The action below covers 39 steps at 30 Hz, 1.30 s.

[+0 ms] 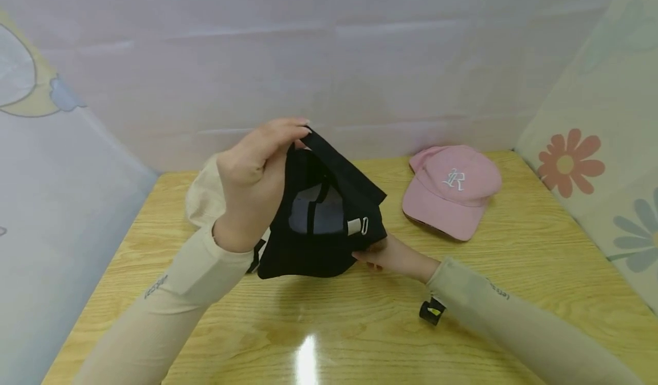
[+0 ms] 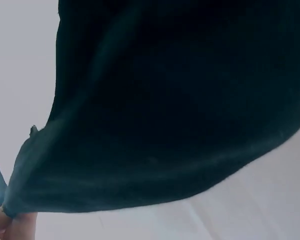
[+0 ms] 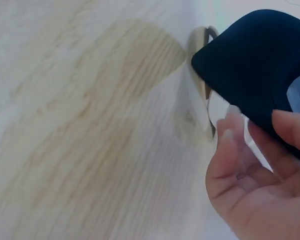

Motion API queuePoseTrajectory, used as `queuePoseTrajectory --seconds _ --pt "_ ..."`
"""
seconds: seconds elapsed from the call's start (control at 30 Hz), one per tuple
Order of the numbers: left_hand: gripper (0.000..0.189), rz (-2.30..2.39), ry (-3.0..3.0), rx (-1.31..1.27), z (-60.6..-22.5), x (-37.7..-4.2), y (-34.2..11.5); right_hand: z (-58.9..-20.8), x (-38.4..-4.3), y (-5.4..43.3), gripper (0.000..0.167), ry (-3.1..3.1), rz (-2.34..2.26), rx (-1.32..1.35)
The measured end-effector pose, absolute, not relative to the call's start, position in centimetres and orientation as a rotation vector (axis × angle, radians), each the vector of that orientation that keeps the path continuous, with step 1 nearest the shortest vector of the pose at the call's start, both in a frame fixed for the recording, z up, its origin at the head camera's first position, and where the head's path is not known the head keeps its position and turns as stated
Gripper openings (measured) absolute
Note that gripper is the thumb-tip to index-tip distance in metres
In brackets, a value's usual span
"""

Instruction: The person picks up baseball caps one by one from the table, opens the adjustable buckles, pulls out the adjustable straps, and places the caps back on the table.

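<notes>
A black cap (image 1: pixel 308 253) is held up off the table with its inside and grey lining facing me. My left hand (image 1: pixel 259 173) pinches the cap's top edge, where a black strap (image 1: pixel 344 168) runs down to the right. Near the strap's lower end are a pale label and a small buckle (image 1: pixel 364 226). My right hand (image 1: pixel 385 253) grips the cap's lower right edge, with the thumb in front, as the right wrist view shows. In the left wrist view the dark fabric (image 2: pixel 165 125) fills most of the picture, with fingertips (image 2: pixel 21 227) at its lower left corner.
A pink cap (image 1: pixel 454 188) with a white letter R lies at the right back of the wooden table (image 1: pixel 247 339). A cream cap (image 1: pixel 203 196) sits at the left, partly hidden by my left hand. Cloth-covered walls (image 1: pixel 334 76) stand behind and at both sides.
</notes>
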<state>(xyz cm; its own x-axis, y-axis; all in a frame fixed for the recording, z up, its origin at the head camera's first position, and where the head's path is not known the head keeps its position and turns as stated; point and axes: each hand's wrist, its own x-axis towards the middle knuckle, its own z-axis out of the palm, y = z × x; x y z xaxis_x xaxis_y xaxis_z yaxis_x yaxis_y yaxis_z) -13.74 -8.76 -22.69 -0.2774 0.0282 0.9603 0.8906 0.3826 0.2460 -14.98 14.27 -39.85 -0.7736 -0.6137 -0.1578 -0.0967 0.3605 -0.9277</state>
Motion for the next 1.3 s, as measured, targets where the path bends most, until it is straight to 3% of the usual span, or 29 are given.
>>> queuePoseTrajectory --seconds 0.27,0.5,0.7,1.03,1.3 --pt "0.018 -0.979 -1.646 -0.843 -23.1 -13.6 -9.1 -38.8 -15.1 15.3 0.026 2.268 -1.447 -0.636" --pt "0.021 -0.739 -1.744 -0.960 -24.4 -13.3 -9.3 -37.3 -14.2 15.7 0.016 2.210 -1.624 -0.555" --pt "0.029 -0.609 -1.785 -1.067 -25.9 -13.0 -9.1 -35.8 -13.6 16.0 0.017 2.221 -1.700 -0.519" --pt "0.016 -0.475 -1.841 -1.104 -28.7 -12.3 -9.0 -34.2 -12.9 16.8 0.022 2.253 -1.677 -0.451" --pt "0.017 -0.381 -1.900 -1.134 -30.3 -11.9 -9.1 -33.4 -12.4 17.0 0.026 2.228 -1.743 -0.440"
